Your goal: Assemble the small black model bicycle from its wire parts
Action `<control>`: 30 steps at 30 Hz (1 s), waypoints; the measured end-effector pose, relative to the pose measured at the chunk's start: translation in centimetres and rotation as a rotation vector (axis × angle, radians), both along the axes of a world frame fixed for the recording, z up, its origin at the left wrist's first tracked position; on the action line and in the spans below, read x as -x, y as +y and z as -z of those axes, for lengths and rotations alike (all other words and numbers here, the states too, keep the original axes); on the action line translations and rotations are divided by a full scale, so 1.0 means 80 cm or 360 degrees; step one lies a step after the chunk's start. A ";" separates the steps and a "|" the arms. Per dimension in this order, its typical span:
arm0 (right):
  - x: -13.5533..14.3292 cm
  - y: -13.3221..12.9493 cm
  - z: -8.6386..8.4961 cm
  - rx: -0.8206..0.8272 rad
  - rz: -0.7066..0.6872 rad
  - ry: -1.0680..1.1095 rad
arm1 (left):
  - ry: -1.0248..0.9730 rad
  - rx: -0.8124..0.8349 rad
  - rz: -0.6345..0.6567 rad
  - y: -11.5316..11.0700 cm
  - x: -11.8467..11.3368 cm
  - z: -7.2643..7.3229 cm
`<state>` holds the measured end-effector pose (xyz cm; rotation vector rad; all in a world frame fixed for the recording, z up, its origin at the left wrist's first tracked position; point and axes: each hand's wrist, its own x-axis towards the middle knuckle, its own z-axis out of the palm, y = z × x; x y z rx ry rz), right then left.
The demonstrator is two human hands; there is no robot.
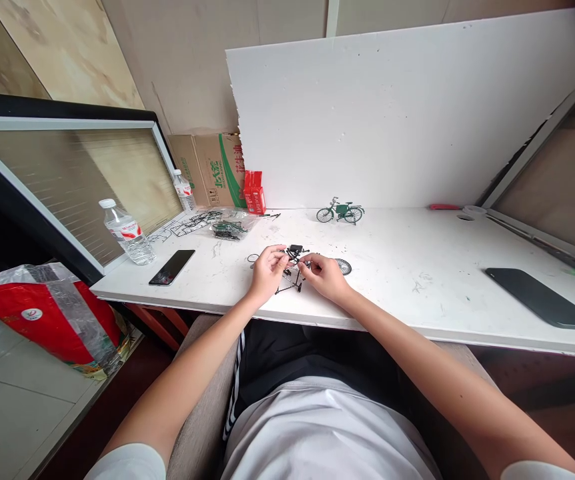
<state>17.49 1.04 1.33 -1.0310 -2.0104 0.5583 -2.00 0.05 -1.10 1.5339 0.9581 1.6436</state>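
Observation:
Over the white table, my left hand pinches a small black model bicycle frame at its upper part. My right hand is closed on the other side of the same frame, thumb and finger pressed together near its top. Whether a smaller part sits between the fingertips I cannot make out. Thin black bars of the frame show below and between the hands. A spoked black wheel lies just right of my right hand, and a thin ring shows left of my left hand.
A green model bicycle stands at the back. Left are a bag of parts, black part sprues, a phone, water bottles, a red box and a carton. A dark phone-like slab lies right.

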 end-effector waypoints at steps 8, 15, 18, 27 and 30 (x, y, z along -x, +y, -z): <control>0.001 0.001 0.001 0.0000 -0.0022 -0.0018 | -0.0012 -0.0004 -0.0035 -0.002 -0.002 -0.005; 0.000 0.001 0.002 -0.0005 -0.0023 -0.0016 | -0.0005 0.0009 -0.0040 -0.001 0.000 -0.004; 0.000 0.001 0.003 -0.0008 -0.0014 -0.0012 | -0.0010 0.0002 -0.0054 -0.001 -0.001 -0.003; 0.000 0.001 0.001 -0.0004 -0.0034 -0.0006 | -0.0048 0.0057 -0.0007 -0.005 -0.001 -0.007; 0.000 0.001 0.002 0.0012 -0.0023 -0.0013 | -0.0024 0.0073 0.0054 -0.007 -0.001 -0.009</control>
